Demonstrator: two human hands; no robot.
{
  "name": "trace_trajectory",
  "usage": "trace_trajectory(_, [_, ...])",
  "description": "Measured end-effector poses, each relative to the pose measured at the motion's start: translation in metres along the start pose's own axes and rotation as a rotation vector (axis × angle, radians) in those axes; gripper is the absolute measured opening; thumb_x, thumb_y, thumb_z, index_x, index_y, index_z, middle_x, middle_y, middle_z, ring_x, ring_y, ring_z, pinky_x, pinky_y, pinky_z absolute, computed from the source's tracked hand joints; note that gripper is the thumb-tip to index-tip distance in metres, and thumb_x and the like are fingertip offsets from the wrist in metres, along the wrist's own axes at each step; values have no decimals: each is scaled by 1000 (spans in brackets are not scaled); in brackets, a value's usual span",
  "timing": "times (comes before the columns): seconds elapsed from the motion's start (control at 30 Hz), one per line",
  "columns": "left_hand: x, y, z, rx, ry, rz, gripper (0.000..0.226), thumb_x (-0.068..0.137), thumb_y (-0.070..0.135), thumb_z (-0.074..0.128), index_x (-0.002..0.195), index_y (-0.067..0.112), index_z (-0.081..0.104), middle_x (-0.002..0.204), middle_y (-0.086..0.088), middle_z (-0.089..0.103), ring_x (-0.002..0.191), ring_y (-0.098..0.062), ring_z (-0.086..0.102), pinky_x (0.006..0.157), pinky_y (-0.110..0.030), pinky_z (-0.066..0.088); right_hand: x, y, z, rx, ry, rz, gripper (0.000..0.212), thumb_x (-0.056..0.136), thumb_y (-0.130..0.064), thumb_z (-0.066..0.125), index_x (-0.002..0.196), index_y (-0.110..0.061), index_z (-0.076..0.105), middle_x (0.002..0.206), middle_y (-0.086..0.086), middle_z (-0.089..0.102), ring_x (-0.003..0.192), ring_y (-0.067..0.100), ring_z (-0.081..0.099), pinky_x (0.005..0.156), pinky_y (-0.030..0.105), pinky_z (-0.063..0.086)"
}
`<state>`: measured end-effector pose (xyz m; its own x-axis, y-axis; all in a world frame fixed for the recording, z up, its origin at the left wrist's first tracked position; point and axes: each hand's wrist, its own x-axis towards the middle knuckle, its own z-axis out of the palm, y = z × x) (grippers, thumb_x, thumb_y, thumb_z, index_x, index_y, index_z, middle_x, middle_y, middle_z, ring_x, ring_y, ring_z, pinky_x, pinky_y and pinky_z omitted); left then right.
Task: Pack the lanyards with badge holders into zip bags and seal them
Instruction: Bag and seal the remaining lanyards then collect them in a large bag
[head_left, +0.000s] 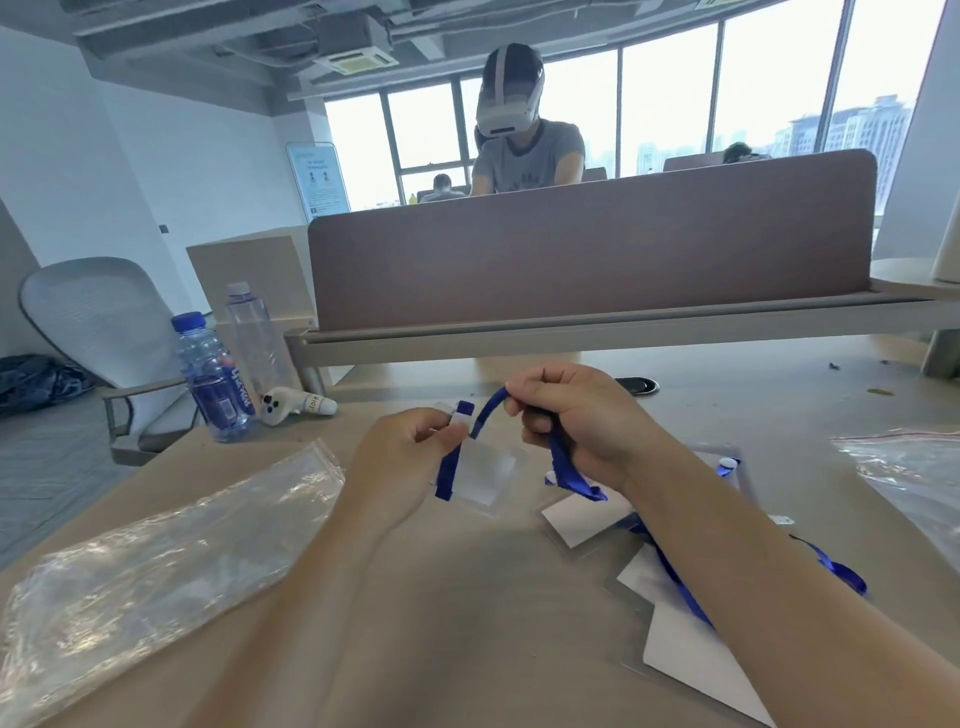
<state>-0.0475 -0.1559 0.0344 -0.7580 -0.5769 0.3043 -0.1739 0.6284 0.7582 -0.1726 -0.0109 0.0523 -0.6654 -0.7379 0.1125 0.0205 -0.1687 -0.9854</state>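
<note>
Nearest my view, my two bare forearms reach forward over the pale wooden desk (467, 597). My left hand (400, 452) pinches the top of a clear plastic badge holder with a white card inside (485, 475), thumb and fingertips closed on its clip end. My right hand (576, 421) is curled shut around a narrow blue ribbon lanyard (493, 408), which arches between the two sets of fingers and trails out below my right palm. To do this well, I judge I should fold the ribbon into short loops against the holder so the bundle slips in flat. A crumpled clear zip bag (156, 561) lies well left of my left fingers; more white-card badge holders with blue lanyards (675, 597) lie under my right wrist.
</note>
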Motion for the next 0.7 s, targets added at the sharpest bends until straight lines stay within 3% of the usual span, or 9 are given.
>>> trace_trajectory(0.1, [-3, -10, 6, -71, 137, 10, 37, 98, 37, 56, 80, 8, 69, 78, -14, 67, 69, -30, 56, 62, -32, 34, -1, 10, 17, 12, -40, -5, 15, 96, -11, 59, 99, -1, 69, 82, 10, 68, 54, 14, 47, 64, 27, 52])
trace_trajectory(0.23, [-7, -16, 0, -243, 285, -81, 38, 98, 34, 59, 69, 9, 60, 60, -3, 52, 59, -14, 41, 54, -22, 31, -5, 25, 42, 71, -88, 11, 12, 96, -8, 58, 89, -3, 66, 81, 10, 68, 57, 18, 47, 69, 31, 53])
trace_trajectory(0.3, [-6, -22, -4, -330, 326, -137, 34, 96, 37, 61, 75, 12, 67, 68, -8, 63, 65, -20, 52, 63, -28, 45, -8, 32, 51, 1, -112, 10, 10, 95, -7, 59, 89, -6, 67, 81, 10, 71, 60, 18, 52, 74, 33, 57])
trace_trajectory(0.4, [-5, -27, -9, -560, 347, -244, 21, 95, 36, 64, 77, 31, 75, 84, 2, 75, 93, -27, 70, 86, -51, 57, -12, 39, 58, -130, -108, 7, 8, 90, -4, 65, 98, -6, 64, 82, 10, 74, 61, 17, 59, 79, 38, 60])
trace_trajectory(0.53, [-3, -27, -17, -781, 360, -281, 9, 97, 29, 61, 96, 26, 70, 103, -3, 76, 96, -24, 72, 82, -46, 61, -17, 41, 65, -197, -129, 58, 12, 90, -6, 66, 99, -5, 58, 80, 11, 76, 62, 20, 64, 69, 28, 58])
trace_trajectory(0.63, [-1, -29, -25, -933, 383, -332, 6, 97, 24, 61, 94, 25, 66, 93, 3, 76, 90, -19, 72, 75, -39, 60, -19, 41, 64, -294, -145, 98, 9, 95, -15, 63, 101, -8, 63, 81, 6, 76, 65, 16, 66, 69, 24, 58])
trace_trajectory(0.7, [1, -32, -29, -1077, 299, -310, 8, 97, 22, 61, 99, 18, 67, 95, -2, 76, 92, -21, 72, 70, -37, 60, -18, 43, 59, -293, -170, 136, 12, 97, -16, 59, 101, -10, 68, 80, 5, 75, 67, 16, 65, 71, 24, 57])
